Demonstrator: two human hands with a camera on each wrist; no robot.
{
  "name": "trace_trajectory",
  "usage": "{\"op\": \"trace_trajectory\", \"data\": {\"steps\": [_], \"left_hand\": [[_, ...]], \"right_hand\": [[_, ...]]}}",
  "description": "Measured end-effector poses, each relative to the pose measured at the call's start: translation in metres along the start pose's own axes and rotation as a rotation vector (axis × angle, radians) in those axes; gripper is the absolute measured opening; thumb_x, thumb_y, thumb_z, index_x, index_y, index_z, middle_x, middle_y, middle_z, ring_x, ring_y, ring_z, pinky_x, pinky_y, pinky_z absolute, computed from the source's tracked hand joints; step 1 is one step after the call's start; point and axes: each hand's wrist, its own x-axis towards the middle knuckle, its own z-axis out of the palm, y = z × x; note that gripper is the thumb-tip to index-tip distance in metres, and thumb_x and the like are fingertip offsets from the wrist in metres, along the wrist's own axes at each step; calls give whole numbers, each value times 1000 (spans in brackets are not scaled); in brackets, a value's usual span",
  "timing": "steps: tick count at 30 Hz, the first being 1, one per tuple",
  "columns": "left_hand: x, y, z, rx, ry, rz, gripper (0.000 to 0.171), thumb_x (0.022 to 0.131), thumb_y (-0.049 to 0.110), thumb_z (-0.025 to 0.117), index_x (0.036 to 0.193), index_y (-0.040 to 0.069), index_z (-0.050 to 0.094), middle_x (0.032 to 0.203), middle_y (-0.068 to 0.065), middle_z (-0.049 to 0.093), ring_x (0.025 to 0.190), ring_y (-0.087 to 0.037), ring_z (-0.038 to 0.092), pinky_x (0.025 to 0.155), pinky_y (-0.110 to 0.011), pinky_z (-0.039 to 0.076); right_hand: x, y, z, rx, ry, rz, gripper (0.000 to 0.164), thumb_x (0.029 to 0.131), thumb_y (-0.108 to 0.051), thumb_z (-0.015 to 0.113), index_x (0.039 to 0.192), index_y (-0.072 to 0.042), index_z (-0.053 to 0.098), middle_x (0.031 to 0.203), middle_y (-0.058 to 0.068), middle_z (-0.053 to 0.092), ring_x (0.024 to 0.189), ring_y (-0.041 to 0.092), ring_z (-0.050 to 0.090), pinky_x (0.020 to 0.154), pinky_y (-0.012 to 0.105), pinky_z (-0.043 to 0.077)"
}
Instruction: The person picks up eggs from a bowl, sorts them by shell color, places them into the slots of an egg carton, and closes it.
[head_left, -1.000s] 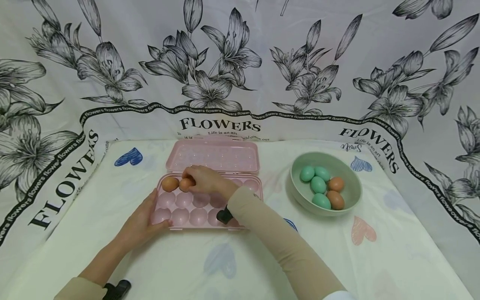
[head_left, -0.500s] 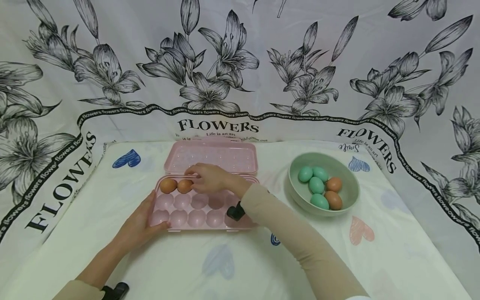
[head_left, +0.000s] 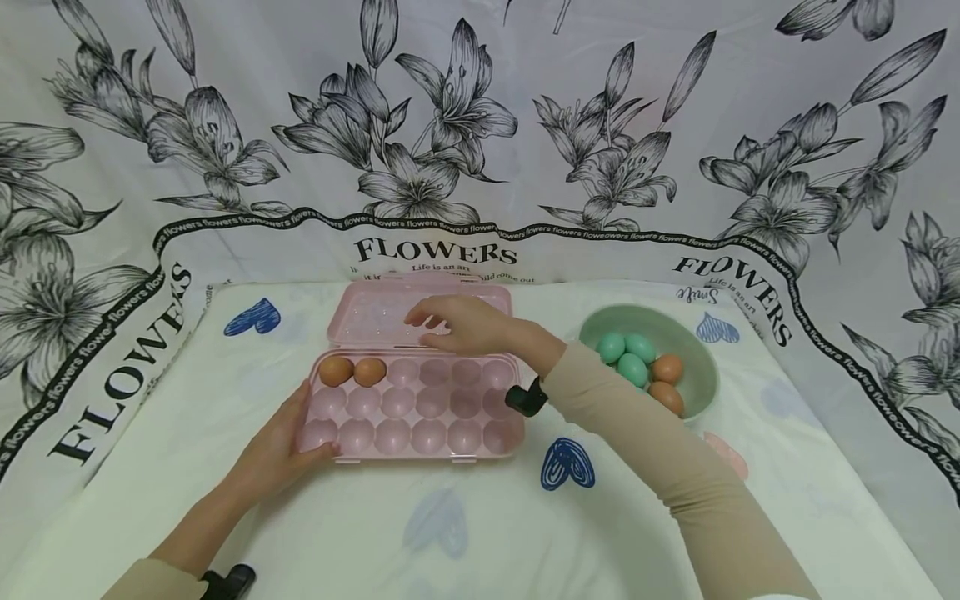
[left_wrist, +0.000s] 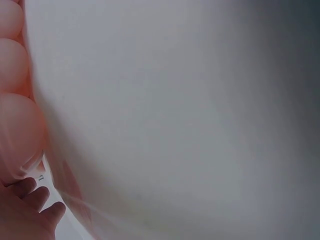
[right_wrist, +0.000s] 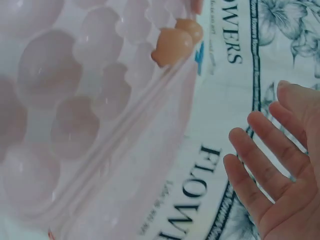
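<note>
A pink egg carton (head_left: 412, 456) lies with its lid (head_left: 360, 317) folded back. Two brown eggs, the left one (head_left: 336, 371) and the right one (head_left: 370, 372), sit side by side in the far row's left wells; the other wells hold nothing. My left hand (head_left: 281, 442) holds the carton's left end, thumb at the front corner and fingers along the side. Above the lid hovers my right hand (head_left: 468, 323), fingers loosely extended and nothing in them. In the right wrist view this hand (right_wrist: 285, 170) is spread apart from the carton (right_wrist: 135, 165).
A green bowl (head_left: 697, 342) stands to the right of the carton, partly behind the right sleeve (head_left: 660, 450). Green eggs (head_left: 632, 369) and brown eggs (head_left: 667, 369) lie in it. A flower-printed cloth (head_left: 450, 175) hangs behind the heart-printed tablecloth (head_left: 360, 533).
My right hand let go of the second brown egg in its well, then rose and moved right, above the lid. The left hand stays on the carton.
</note>
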Motion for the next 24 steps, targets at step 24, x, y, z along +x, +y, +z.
{"op": "trace_trajectory", "data": {"steps": [24], "left_hand": [[0,2,-1,9,-13,-35,111,74,52,70,147,2,3,149,-27,17,133,-47,21,102,-62,26]], "right_hand": [[-110,51,-73,-6,208,136,34,88,-17,62,121,-8,56,122,7,59,109,24,59,89,38,51]]}}
